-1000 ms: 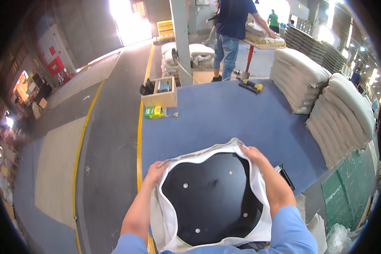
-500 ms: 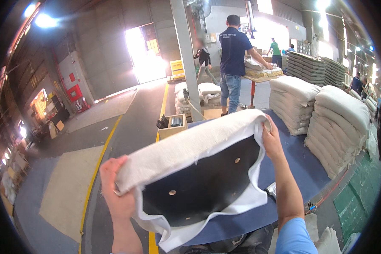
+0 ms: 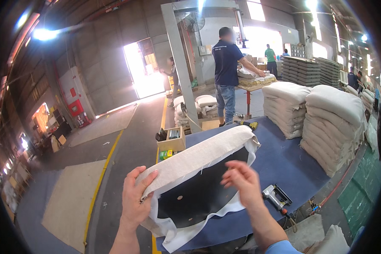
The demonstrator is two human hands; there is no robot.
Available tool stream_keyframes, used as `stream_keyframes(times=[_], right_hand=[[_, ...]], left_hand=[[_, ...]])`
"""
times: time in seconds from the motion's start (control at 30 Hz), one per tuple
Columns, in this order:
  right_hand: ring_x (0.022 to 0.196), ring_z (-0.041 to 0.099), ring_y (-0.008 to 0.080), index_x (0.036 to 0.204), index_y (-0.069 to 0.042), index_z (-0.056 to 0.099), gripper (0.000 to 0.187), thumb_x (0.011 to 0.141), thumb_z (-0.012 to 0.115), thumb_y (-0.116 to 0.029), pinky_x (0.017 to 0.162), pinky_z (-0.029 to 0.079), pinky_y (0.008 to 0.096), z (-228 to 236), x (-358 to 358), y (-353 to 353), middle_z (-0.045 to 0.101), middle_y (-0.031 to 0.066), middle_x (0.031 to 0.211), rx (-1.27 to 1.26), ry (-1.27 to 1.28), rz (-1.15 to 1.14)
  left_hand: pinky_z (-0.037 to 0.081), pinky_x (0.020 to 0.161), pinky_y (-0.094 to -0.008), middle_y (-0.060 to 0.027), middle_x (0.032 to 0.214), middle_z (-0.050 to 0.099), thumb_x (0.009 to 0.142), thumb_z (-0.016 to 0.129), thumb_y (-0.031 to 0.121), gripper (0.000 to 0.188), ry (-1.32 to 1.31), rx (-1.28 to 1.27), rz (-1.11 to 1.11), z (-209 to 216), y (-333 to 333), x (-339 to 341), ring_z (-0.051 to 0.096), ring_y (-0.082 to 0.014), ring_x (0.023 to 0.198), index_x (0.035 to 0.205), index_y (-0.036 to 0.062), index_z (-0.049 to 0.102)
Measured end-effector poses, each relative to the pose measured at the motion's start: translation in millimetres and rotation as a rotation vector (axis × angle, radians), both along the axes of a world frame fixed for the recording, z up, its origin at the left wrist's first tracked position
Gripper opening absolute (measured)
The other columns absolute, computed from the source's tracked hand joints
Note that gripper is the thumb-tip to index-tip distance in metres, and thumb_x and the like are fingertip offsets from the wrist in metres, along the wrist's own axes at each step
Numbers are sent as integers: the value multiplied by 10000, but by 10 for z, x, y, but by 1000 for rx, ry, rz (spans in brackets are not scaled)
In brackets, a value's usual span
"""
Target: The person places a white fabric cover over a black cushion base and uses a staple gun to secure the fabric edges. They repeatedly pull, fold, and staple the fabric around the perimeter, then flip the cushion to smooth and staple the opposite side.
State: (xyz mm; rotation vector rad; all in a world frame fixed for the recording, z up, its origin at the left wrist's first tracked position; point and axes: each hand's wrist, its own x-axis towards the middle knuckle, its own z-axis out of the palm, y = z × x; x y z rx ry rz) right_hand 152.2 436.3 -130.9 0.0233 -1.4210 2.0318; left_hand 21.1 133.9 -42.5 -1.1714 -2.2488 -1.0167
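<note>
A padded chair seat (image 3: 199,158) in beige cloth is held tilted above the blue-topped table, its black underside panel (image 3: 194,190) facing me. Loose white fabric edges (image 3: 207,226) hang around that panel, which has small round metal-rimmed holes. My left hand (image 3: 136,197) grips the seat's left end, thumb over the beige cloth. In front of the panel's right part is my right hand (image 3: 243,182), fingers loosely bent and apart, with nothing visible in them. A staple gun (image 3: 277,197) with a hose lies on the table, right of that hand.
Two stacks of beige cushions (image 3: 332,127) stand on the table's right (image 3: 292,156). Beyond the seat are a yellow-black power drill (image 3: 250,125), a wooden box (image 3: 172,142) and a green-yellow carton (image 3: 166,154). A co-worker (image 3: 226,76) stands past a grey post (image 3: 180,72).
My right hand has let go of the seat's right end and moved in front of the black panel. The seat has dropped slightly, and the drill and staple gun now show more fully.
</note>
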Motion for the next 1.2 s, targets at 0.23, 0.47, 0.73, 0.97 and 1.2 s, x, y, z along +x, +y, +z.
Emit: stream_keyframes(times=[0.23, 0.47, 0.73, 0.97, 1.2], right_hand=[[659, 741, 220, 977, -18, 701, 385, 1090, 612, -375, 603, 609, 335, 299, -342, -33, 757, 122, 846, -454, -19, 453], [496, 653, 210, 797, -61, 677, 425, 1059, 658, -395, 457, 554, 345, 322, -489, -6, 680, 91, 652, -360, -156, 260], [448, 597, 223, 925, -11, 679, 258, 1004, 662, -256, 433, 520, 348, 409, -613, -175, 627, 97, 604, -398, -213, 305], [496, 611, 184, 819, 29, 706, 431, 1048, 670, -334, 481, 483, 298, 78, -797, -200, 658, 108, 626, -66, -70, 184], [549, 611, 140, 834, 44, 713, 393, 1077, 653, -259, 521, 488, 281, -282, -802, -317, 665, 82, 649, 53, 49, 212]], left_hand=[[381, 1191, -462, -181, 1561, 470, 867, 811, 155, 446, 94, -170, -270, 149, -51, 34, 460, -375, 1450, 1311, 175, 778], [372, 1198, -476, -144, 1645, 421, 967, 618, 715, 924, -664, 2, -760, 651, -175, -513, 459, -303, 1472, 1659, 147, 391], [426, 1166, -457, -173, 1556, 558, 1113, 323, 624, 699, -327, -712, -387, 815, 1115, -743, 559, -377, 1402, 1635, 167, 404], [420, 1163, -480, -215, 1495, 592, 1130, 324, 507, 591, -282, -744, -213, 606, 1576, -618, 563, -426, 1365, 1543, 115, 483], [435, 1151, -479, -194, 1474, 621, 1095, 390, 580, 661, -340, -705, -270, 537, 1363, -647, 575, -418, 1363, 1590, 144, 446]])
